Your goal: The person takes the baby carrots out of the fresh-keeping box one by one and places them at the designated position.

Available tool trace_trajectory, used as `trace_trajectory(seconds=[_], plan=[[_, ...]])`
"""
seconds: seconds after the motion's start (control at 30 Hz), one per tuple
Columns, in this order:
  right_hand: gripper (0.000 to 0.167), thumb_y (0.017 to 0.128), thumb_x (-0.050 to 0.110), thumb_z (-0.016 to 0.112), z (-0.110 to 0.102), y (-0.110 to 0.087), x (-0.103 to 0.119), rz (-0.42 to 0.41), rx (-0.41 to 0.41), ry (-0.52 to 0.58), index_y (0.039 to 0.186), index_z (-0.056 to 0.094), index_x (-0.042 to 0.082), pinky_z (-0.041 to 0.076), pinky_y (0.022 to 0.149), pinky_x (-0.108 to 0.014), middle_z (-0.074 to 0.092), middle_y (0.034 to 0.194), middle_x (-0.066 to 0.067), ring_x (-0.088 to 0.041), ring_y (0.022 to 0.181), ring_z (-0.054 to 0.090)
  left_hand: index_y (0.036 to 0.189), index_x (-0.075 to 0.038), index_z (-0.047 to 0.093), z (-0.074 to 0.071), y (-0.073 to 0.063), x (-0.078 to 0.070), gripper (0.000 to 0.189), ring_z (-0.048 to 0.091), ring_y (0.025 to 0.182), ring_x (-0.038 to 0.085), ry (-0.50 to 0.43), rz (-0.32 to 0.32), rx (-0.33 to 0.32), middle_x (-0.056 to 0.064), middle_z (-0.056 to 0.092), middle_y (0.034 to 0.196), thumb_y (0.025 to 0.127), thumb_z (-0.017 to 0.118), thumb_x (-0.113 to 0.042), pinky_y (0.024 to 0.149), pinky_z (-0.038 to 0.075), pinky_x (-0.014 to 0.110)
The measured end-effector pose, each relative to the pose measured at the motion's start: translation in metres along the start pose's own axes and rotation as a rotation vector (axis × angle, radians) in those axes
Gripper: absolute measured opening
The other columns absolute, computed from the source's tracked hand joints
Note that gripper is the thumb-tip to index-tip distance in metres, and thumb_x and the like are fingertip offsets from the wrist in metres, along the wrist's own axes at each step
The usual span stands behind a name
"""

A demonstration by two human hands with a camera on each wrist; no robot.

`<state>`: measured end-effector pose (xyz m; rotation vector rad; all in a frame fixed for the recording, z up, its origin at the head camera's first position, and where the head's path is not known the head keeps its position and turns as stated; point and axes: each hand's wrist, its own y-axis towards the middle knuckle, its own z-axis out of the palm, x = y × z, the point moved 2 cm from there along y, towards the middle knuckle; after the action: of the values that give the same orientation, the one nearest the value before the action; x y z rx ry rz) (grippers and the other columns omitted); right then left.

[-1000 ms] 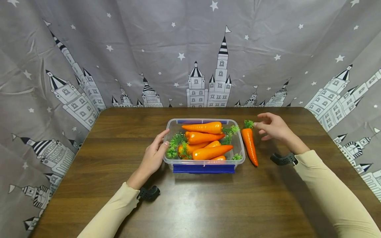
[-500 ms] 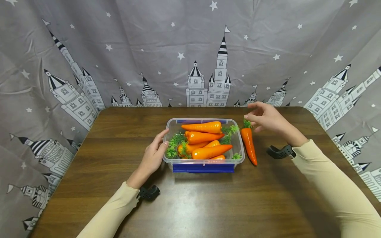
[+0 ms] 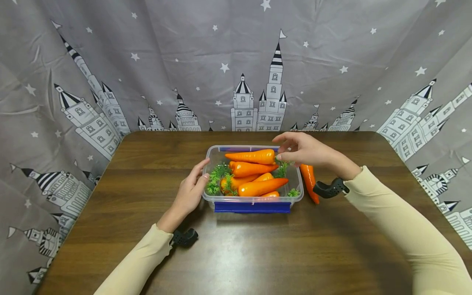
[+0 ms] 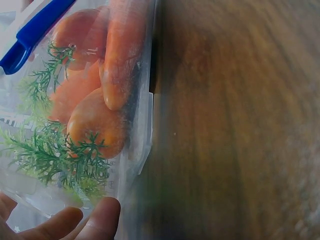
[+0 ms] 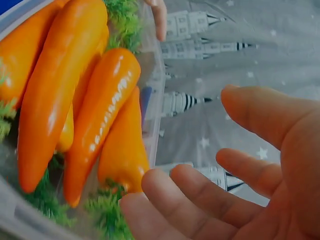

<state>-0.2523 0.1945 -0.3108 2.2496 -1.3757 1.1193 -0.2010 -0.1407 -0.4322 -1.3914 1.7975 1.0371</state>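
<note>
The right hand (image 3: 306,150), released with thumb and fingers parted, is at the right end of a clear box (image 3: 252,200); the left hand (image 3: 189,188), unclenched, touches the other end. Carrots (image 3: 256,169) (green tops included) lie inside; another carrot (image 3: 307,178) rests just outside on the tabletop (image 3: 236,254).

A grey castle-print curtain (image 3: 177,53) hangs behind a brown wooden table (image 3: 132,180).
</note>
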Motion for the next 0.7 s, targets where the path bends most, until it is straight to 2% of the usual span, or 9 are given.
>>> trace_trajectory(seconds=[0.17, 0.37, 0.7], plan=[[0.052, 0.095, 0.018, 0.071, 0.012, 0.012, 0.007, -0.051, 0.067, -0.045, 0.142, 0.054, 0.005, 0.061, 0.073, -0.044, 0.068, 0.120, -0.018, -0.033, 0.100, 0.071, 0.155, -0.019, 0.043, 0.000, 0.000, 0.001, 0.048, 0.068, 0.102, 0.033, 0.005, -0.005, -0.004, 0.024, 0.066, 0.130, 0.107, 0.045, -0.022, 0.087, 0.052, 0.046], [0.053, 0.094, 0.019, 0.072, 0.027, 0.023, 0.011, -0.085, 0.137, -0.097, 0.142, 0.054, 0.004, 0.059, 0.081, -0.035, 0.071, 0.116, -0.016, -0.027, 0.097, 0.070, 0.155, -0.019, 0.043, 0.000, 0.000, 0.001, 0.048, 0.068, 0.100, 0.033, 0.009, 0.001, 0.000, 0.025, 0.066, 0.130, 0.107, 0.045, -0.022, 0.085, 0.052, 0.044], [0.052, 0.094, 0.019, 0.072, 0.051, 0.029, 0.011, -0.104, 0.206, -0.126, 0.141, 0.056, 0.005, 0.055, 0.086, -0.033, 0.071, 0.114, -0.011, -0.021, 0.097, 0.066, 0.156, -0.016, 0.042, 0.000, 0.000, 0.000, 0.049, 0.068, 0.101, 0.034, 0.000, 0.006, 0.002, 0.025, 0.066, 0.130, 0.107, 0.045, -0.022, 0.086, 0.052, 0.046]])
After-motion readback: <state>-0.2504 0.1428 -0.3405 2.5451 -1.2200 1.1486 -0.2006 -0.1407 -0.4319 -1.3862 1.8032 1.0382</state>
